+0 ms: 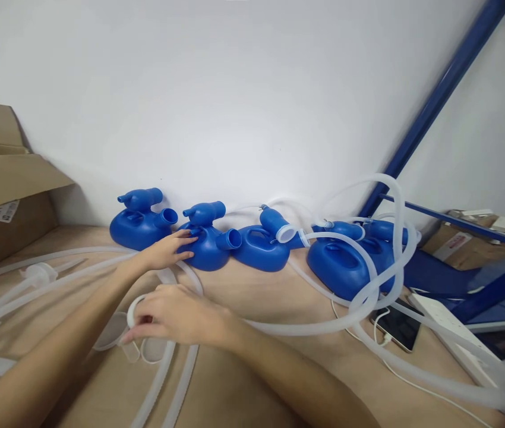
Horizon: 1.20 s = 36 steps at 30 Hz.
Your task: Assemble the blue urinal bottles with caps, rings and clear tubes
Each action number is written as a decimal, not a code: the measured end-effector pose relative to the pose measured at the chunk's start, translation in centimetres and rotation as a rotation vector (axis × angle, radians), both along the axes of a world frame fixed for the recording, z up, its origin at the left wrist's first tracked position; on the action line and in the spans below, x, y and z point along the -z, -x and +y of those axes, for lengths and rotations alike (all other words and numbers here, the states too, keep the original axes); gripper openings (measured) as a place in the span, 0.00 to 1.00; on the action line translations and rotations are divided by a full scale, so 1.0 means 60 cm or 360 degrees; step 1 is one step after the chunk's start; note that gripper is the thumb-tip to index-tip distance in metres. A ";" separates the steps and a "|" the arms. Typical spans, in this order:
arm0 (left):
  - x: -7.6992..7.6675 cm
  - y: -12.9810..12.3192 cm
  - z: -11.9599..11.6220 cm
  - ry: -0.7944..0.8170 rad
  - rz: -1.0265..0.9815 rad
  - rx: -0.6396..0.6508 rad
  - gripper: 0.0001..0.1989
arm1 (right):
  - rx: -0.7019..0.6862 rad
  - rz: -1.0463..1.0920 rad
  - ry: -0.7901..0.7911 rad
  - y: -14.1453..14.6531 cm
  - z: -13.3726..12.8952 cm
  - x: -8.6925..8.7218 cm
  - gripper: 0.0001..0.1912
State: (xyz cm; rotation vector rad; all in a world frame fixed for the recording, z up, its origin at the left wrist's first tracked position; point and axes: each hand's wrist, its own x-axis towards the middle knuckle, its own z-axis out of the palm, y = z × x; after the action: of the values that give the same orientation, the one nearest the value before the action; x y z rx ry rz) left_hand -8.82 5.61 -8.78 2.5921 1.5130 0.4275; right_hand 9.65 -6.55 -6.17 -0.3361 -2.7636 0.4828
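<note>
Several blue plastic urinal bottles, each with a handle and a wide neck, stand in a row along the wall. My left hand (170, 248) reaches to the second bottle from the left (210, 246). Its fingers are spread and rest against the bottle's side, not wrapped round it. Nearer to me, my right hand (181, 315) pinches a white ring-shaped cap (133, 310) between thumb and fingers. Its far side is hidden by the fingers. Just below lie clear plastic lids (152, 351), partly covered by the right hand. Left of my left hand sits another bottle (134, 229).
Translucent hoses (306, 327) loop across the wooden table and over the right-hand bottles (337, 267). A cardboard box (7, 226) stands at the left. To the right are a phone (397, 324) with a cable, a white power strip (453, 339) and a blue metal frame (435, 113).
</note>
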 end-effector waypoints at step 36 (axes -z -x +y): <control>-0.007 -0.028 -0.039 0.0018 0.0168 -0.0704 0.54 | 0.1688 0.0050 0.0218 -0.382 0.178 -0.082 0.50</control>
State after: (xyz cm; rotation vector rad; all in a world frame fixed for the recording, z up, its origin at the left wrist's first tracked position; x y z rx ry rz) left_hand -7.15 3.26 -8.33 2.2899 2.1227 0.3195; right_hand 32.55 4.14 -1.27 -1.6443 -2.0889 0.3590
